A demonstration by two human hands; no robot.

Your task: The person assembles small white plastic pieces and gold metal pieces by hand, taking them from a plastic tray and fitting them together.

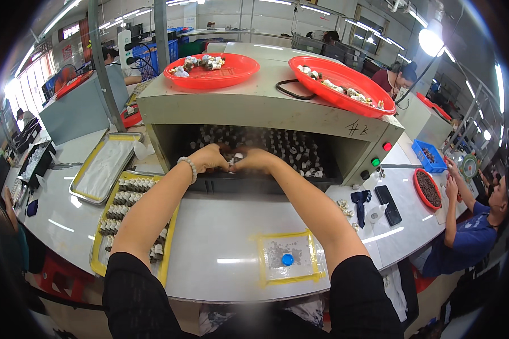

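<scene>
My left hand (208,157), with a beaded bracelet at the wrist, and my right hand (255,160) meet at the front of a black tray (209,185). The tray sits inside the low opening of a grey-green metal cabinet (266,108). Bent fingers of both hands close around a small white-and-dark piece (238,156); its exact kind is too small to make out. Many similar small pieces (277,142) stand in rows in the tray behind my hands. Beside my left forearm lies a yellow-edged tray (100,248) with rows of white-and-dark pieces, partly hidden by the arm.
Two red plates (232,78) of pieces rest on the cabinet. A sheet-lined tray (102,169) lies left. On the right are a phone (388,205), a small bottle (375,213) and loose pieces. A blue cap (288,260) sits inside a yellow-taped square. A co-worker (464,226) works at far right.
</scene>
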